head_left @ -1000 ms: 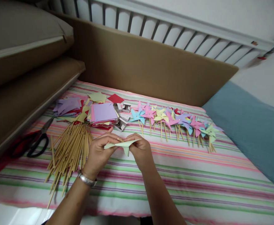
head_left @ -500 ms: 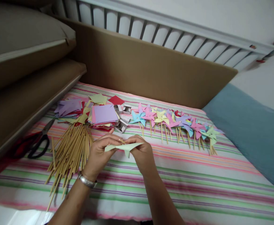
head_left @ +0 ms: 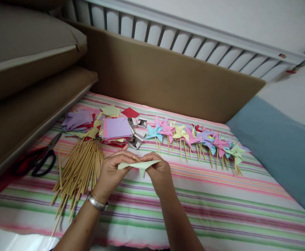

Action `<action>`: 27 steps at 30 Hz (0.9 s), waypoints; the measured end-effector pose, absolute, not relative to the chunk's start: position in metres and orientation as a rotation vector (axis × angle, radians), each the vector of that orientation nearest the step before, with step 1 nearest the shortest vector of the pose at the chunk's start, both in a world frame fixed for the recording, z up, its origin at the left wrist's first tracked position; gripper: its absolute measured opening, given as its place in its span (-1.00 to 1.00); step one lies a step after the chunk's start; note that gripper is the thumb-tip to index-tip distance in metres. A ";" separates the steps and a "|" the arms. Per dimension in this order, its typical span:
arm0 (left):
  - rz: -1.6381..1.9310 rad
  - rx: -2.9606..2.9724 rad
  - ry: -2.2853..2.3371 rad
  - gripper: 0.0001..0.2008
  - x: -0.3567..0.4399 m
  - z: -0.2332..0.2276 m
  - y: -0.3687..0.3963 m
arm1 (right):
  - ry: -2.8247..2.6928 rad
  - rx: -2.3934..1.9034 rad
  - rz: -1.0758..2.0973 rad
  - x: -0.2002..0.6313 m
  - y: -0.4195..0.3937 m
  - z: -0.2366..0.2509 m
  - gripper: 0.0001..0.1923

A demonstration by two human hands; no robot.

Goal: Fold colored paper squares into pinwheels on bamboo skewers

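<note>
Between my two hands is a pale green paper pinwheel (head_left: 139,165), seen nearly edge-on with one blade pointing down toward me. My left hand (head_left: 114,170), with a silver bracelet at the wrist, pinches its left side. The fingers of my right hand (head_left: 159,172) are closed on its right side. The tip of a wooden stick (head_left: 137,159) shows just behind the paper, between my fingertips; the rest of it is hidden. Left of my hands lies a heap of wooden sticks (head_left: 79,170).
Finished pinwheels (head_left: 180,131) lie in a row at right. Stacked paper squares (head_left: 117,127), cut paper pieces (head_left: 78,120) and small open boxes (head_left: 137,139) are behind my hands. Black-handled scissors (head_left: 45,160) lie left. Brown cushions (head_left: 37,83) and a brown panel (head_left: 163,73) border the striped cloth (head_left: 220,209).
My hands and the pinwheel stay almost in place, with only a slight shift of the fingers. The whole view has moved a little.
</note>
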State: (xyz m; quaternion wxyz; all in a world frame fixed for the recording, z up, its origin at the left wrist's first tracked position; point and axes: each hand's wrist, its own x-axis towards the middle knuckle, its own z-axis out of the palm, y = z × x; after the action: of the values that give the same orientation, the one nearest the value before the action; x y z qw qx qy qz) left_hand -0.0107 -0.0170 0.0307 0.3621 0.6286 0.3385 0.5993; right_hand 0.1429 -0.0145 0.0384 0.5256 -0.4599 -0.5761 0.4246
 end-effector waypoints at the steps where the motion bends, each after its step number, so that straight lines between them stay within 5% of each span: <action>1: 1.545 1.618 0.868 -0.91 -0.011 0.031 -0.017 | -1.377 -1.100 1.012 0.143 -0.015 0.038 -0.86; 27: 1.541 1.612 0.869 -0.91 -0.011 0.030 -0.016 | -1.398 -1.097 1.035 0.144 -0.015 0.040 -0.88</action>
State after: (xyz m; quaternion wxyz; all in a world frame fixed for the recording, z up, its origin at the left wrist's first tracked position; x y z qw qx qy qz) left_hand -0.0110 -0.0164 0.0301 0.3654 0.6269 0.3380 0.5994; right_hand 0.1440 -0.0148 0.0395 0.5163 -0.4566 -0.5822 0.4311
